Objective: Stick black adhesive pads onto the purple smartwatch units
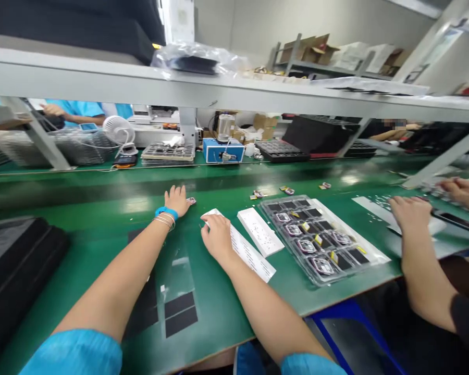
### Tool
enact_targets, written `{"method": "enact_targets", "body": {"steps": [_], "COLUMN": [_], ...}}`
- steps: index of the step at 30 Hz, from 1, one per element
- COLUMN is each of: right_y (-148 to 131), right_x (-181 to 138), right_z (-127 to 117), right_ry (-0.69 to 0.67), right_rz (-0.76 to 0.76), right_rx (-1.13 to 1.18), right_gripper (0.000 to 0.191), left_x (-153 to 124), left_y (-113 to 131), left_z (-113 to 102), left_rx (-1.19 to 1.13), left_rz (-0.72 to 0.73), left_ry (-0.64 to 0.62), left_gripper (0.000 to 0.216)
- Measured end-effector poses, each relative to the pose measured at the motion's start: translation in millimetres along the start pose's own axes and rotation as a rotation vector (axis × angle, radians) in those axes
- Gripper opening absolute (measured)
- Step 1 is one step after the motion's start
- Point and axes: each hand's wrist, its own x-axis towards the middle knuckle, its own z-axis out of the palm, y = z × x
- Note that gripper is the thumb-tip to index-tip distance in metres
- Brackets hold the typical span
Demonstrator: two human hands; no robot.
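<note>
My left hand (176,201) lies stretched out on the green bench, fingers extended forward. Beside its right edge sits a small round electronic part (191,200); whether the thumb touches it I cannot tell. My right hand (218,238) is curled over the upper end of a white sheet with rows of dark strips (254,256). Its thumb and fingers come together, but what is between them is too small to make out. Just right of that sheet is a shallow white box (260,230) dotted with tiny pieces. A clear plastic tray (293,255) holds several round parts and dark squares.
Clear film with black rectangles (181,307) lies between my forearms. Dark foam trays (19,276) stand at left. More small parts (287,190) lie farther back. A co-worker's hands (410,213) work at right. A shelf beam (234,96) crosses above a blue device (223,151) and fan (119,133).
</note>
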Motion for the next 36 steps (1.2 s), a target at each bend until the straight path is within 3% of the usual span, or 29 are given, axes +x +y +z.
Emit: {"method": "enact_targets", "body": {"steps": [6,11,14,16,19,23,29,31,34,36], "right_y": [3,6,8,7,4,-8,-29,-34,-37,-38], "right_x": [-1,1,3,4,3,-2,-13,-17,-21,-23], "right_z": [0,5,10,13,16,11,1,-1,-2,-3], "right_ry": [0.015,-0.018,0.039,0.083,0.048,-0.098,-0.313,-0.361,-0.428,-0.459], "right_rz": [-0.031,0.075,0.232,0.338,0.358,0.305,0.270,0.261,0.224,0.192], "right_rx": [-0.055,0.088,0.358,0.557,0.798,0.981,1.073,1.087,1.059,1.015], "right_gripper": [0.028,0.024,0.025,0.037,0.044,0.027,0.026,0.022,0.018,0.017], "left_x": [21,9,-14,-38,-78,-126,-170,-178,-187,-189], "left_y": [-17,-24,-16,-8,4,11,10,7,-4,-13], "left_z": [20,13,6,-1,-16,-33,-47,-52,-60,-63], "left_rx": [0.024,0.001,-0.060,-0.121,-0.168,-0.291,-0.589,-0.845,-1.373,-1.599], "left_rz": [0.106,0.247,0.266,0.318,0.335,0.151,-0.054,-0.103,-0.191,-0.233], "left_ry": [-0.094,-0.008,0.120,0.191,0.216,0.193,0.168,0.074,-0.296,-0.527], "left_gripper": [0.024,0.036,0.041,0.040,0.036,0.032,0.034,0.040,0.044,0.043]}}
